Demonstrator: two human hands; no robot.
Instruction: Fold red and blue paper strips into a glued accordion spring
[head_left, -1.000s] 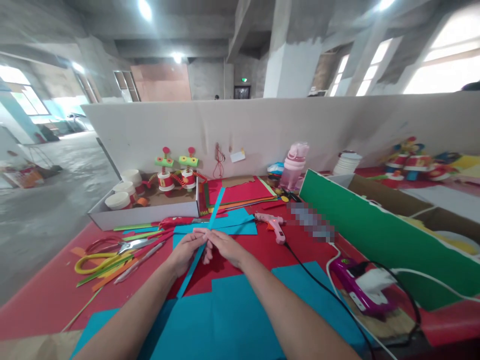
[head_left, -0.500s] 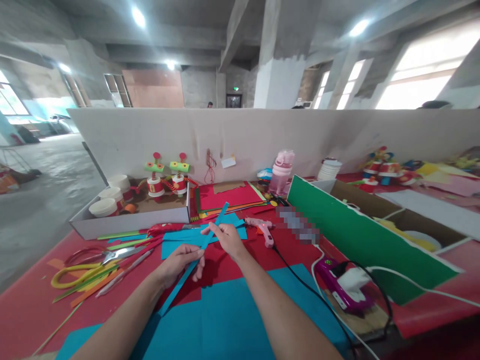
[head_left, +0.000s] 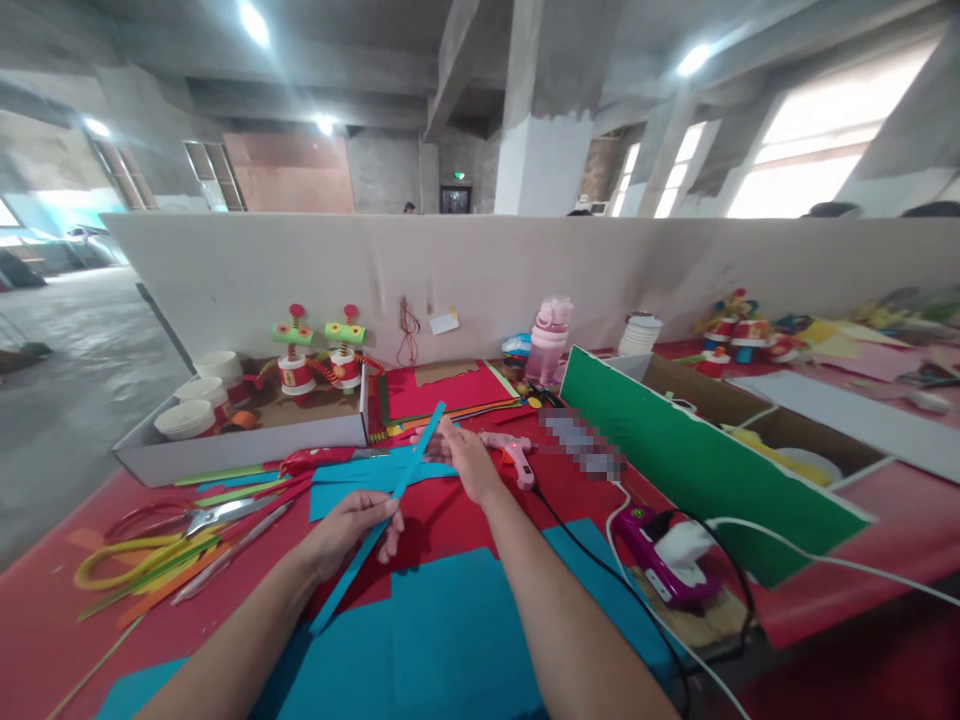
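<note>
A narrow blue paper strip (head_left: 415,463) slants up and away across the middle of the head view. My left hand (head_left: 352,525) pinches it near its middle between thumb and fingers. Beside the strip's upper end, my right hand (head_left: 466,458) is open with its fingers stretched out, partly behind the strip. Whether it touches the strip I cannot tell. More blue paper pieces (head_left: 334,490) lie beyond my hands, and larger blue sheets (head_left: 450,610) are spread under my forearms. Just right of my right hand rests a pink glue gun (head_left: 517,455).
Scissors (head_left: 217,515) and coloured strips lie left on the red table cover (head_left: 247,625). A low box (head_left: 247,455) with cups and two paper figures stands behind them. Rightward are a green-sided box (head_left: 675,455), a purple power socket (head_left: 667,570) with cables, and a pink bottle (head_left: 550,340).
My right hand has let go of the strip's upper part and opened its fingers, shifting slightly right of it. My left hand keeps its hold. The view has turned a little to the right.
</note>
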